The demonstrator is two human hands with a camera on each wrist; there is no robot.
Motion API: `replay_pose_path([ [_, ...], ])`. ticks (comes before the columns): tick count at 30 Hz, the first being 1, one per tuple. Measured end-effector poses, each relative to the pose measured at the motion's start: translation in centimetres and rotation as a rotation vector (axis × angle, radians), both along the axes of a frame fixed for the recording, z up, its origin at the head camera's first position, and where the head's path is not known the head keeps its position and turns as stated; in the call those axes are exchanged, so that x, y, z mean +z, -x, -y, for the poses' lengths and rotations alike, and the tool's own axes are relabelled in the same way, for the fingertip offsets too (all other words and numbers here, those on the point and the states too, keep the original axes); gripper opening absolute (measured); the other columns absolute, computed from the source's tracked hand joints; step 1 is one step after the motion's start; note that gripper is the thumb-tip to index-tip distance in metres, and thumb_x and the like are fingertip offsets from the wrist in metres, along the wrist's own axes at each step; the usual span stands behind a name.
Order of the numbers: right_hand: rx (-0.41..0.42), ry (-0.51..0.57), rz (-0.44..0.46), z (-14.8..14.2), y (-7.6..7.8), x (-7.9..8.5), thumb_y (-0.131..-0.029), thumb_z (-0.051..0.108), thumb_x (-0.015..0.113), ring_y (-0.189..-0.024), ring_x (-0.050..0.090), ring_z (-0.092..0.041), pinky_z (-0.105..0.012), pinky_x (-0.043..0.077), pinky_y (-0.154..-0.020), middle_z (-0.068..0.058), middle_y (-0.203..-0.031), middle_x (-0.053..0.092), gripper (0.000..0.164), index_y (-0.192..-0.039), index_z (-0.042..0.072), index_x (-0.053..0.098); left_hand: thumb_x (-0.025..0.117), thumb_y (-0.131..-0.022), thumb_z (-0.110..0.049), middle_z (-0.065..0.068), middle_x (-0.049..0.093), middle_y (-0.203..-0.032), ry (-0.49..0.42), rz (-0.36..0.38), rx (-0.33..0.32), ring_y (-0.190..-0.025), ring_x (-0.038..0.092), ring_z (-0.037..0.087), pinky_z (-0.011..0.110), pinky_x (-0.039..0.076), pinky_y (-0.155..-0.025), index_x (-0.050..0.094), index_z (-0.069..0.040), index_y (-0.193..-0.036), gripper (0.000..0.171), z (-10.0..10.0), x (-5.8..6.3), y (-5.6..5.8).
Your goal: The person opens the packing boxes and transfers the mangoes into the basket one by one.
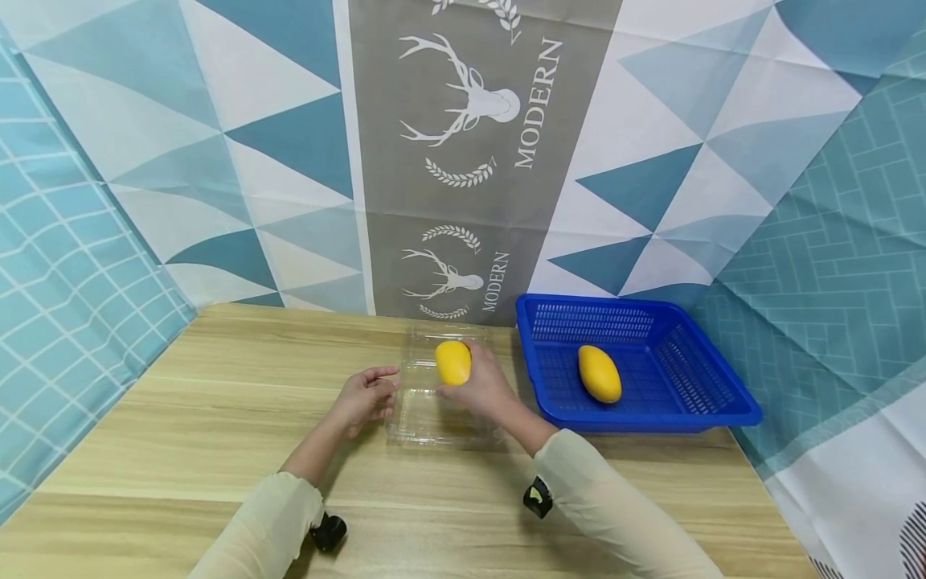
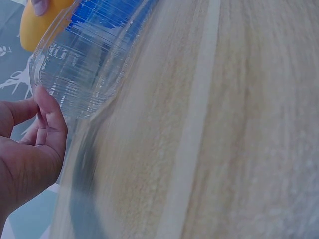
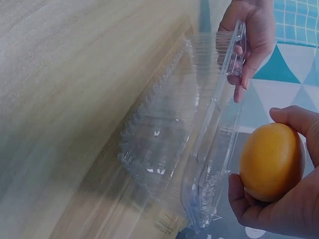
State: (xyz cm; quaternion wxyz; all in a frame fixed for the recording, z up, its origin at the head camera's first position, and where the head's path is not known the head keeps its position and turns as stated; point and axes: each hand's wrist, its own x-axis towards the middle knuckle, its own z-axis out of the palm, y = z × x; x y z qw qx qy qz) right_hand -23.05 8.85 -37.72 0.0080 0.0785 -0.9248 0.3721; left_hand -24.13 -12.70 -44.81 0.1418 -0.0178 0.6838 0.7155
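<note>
A yellow mango is gripped in my right hand, thumb on one side and fingers on the other. It hangs over a clear plastic clamshell box on the table, as the right wrist view also shows beside the box's rim. My left hand pinches the box's left edge between thumb and index finger. A second mango lies in the blue plastic basket to the right.
The basket stands at the back right of the wooden table, close beside the clear box. Patterned cloth hangs behind the table and along both sides. A small black wrist camera sits by the left sleeve.
</note>
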Motion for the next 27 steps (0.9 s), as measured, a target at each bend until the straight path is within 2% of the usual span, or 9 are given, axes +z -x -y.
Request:
replay_pose_path([
  [10,-0.009,-0.014,-0.010,-0.9,0.3,0.8,-0.067,0.022,0.081,-0.103,0.052,-0.029,-0.043,0.049,-0.087,-0.018,-0.123,0.051,0.084,-0.137,0.004,0.038,0.052,-0.094,-0.008,0.001,0.054,-0.091,-0.002,0.002,0.006,-0.068,0.052,0.007,0.017,0.050,-0.058,0.038,0.003,-0.135,0.045,-0.1,0.0,0.0],
  [21,-0.002,-0.014,-0.043,-1.5,0.6,1.6,-0.066,0.022,0.082,-0.101,0.053,-0.028,-0.042,0.050,-0.084,-0.017,-0.123,0.052,0.085,-0.137,0.006,0.040,0.052,-0.094,-0.008,0.002,0.054,-0.093,0.006,-0.002,0.005,-0.068,0.052,0.006,0.016,0.050,-0.058,0.038,0.003,-0.136,0.045,0.0,0.0,-0.1],
  [27,-0.022,-0.010,-0.023,-1.9,0.7,1.6,-0.067,0.023,0.082,-0.100,0.053,-0.027,-0.041,0.050,-0.082,-0.017,-0.121,0.052,0.085,-0.138,0.008,0.039,0.051,-0.095,-0.008,0.002,0.054,-0.093,0.023,-0.008,0.004,-0.069,0.052,0.006,0.016,0.050,-0.058,0.039,0.003,-0.136,0.044,0.0,0.0,-0.2],
])
